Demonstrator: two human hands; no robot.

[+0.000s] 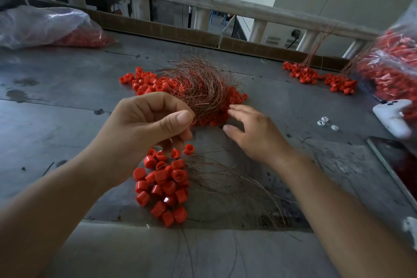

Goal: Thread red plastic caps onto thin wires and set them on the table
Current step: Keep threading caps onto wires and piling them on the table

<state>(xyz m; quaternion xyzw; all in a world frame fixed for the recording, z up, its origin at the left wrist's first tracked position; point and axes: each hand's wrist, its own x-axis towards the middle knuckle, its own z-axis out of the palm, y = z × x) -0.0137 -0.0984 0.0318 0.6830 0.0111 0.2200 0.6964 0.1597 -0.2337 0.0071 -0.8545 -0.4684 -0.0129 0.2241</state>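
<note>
Left hand (144, 124) pinches copper wire bundle (198, 83) above wired red caps (162, 187); right hand (250, 133) spread open, fingertips at loose cap pile (144, 84).

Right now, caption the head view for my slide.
Left hand pinches copper wire bundle; right hand hovers over red caps.

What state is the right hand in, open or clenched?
Open: the right hand hovers by the red caps with fingers spread, gripping nothing.

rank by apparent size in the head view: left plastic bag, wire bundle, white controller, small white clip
plastic bag
wire bundle
white controller
white clip
Bag and bundle are close; bag lies farther.
</note>
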